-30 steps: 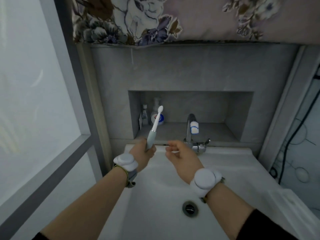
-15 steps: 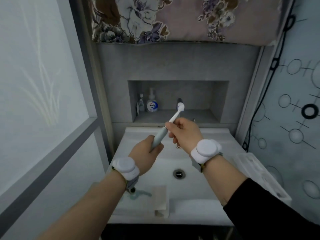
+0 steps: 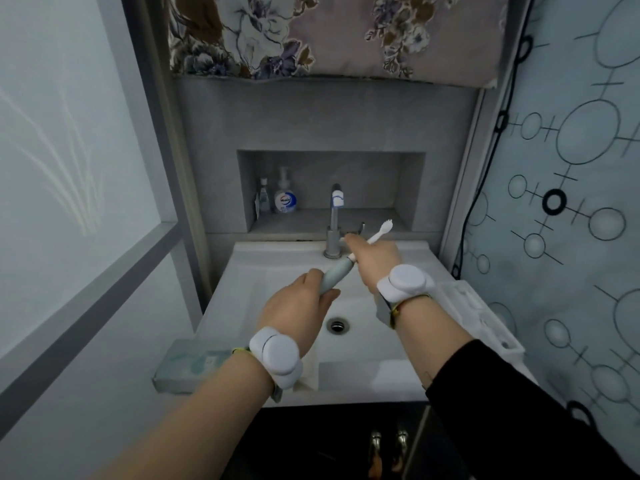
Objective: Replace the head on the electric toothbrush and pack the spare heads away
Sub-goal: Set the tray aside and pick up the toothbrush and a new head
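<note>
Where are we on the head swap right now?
Nothing finished yet. In hand: left hand holds the toothbrush handle; right hand grips the white brush head at the joint. Left: fit the replacement and pack spares into the white tray.

toothbrush handle [image 3: 337, 273]: pale grey-green is seen
brush head [image 3: 381, 231]: white
basin [image 3: 263, 268]: white — dark drain ring
curtain [image 3: 329, 32]: pink-mauve, patterned with white, purple and brown flowers
right wall [image 3: 588, 209]: pale blue, marked with black-outlined circles and lines
wrist bands [image 3: 275, 353]: white
sleeve [image 3: 512, 410]: black
soap bottle [image 3: 285, 199]: white — blue-and-red label
</note>
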Demonstrator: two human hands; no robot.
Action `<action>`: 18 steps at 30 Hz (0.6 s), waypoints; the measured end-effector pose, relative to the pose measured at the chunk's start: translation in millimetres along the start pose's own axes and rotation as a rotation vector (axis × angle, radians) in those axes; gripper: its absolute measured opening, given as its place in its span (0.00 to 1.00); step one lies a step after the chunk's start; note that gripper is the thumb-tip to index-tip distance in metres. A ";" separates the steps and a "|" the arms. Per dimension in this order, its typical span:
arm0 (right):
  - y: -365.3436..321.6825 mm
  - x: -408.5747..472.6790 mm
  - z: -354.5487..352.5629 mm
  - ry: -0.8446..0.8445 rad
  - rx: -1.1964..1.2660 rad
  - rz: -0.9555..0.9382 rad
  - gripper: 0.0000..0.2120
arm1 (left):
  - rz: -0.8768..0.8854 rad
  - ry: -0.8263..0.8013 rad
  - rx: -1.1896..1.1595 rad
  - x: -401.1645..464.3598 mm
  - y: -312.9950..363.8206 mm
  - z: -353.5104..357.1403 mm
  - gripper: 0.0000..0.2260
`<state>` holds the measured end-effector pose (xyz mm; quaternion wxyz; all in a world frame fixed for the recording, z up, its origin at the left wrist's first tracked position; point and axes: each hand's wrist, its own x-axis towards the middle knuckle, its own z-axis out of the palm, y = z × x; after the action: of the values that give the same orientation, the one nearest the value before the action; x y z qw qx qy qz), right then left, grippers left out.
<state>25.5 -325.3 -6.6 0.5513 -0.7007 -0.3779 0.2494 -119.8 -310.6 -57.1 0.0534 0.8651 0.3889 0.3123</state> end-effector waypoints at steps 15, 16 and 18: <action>45.0 25.8 -3.0 -0.124 0.282 0.020 0.20 | -0.331 -0.653 -1.010 10.6 -5.6 6.2 0.09; 44.8 25.8 -5.7 -0.153 0.313 0.030 0.20 | -0.346 -0.708 -1.105 8.7 -6.8 5.2 0.10; 43.5 30.4 -11.9 -0.189 0.326 0.029 0.20 | -0.350 -0.769 -1.200 10.0 -8.4 7.3 0.13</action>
<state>63.5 -312.5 -43.2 0.6159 -0.5811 -0.3724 0.3799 -115.9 -296.6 -60.8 0.6997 0.6607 0.2370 0.1330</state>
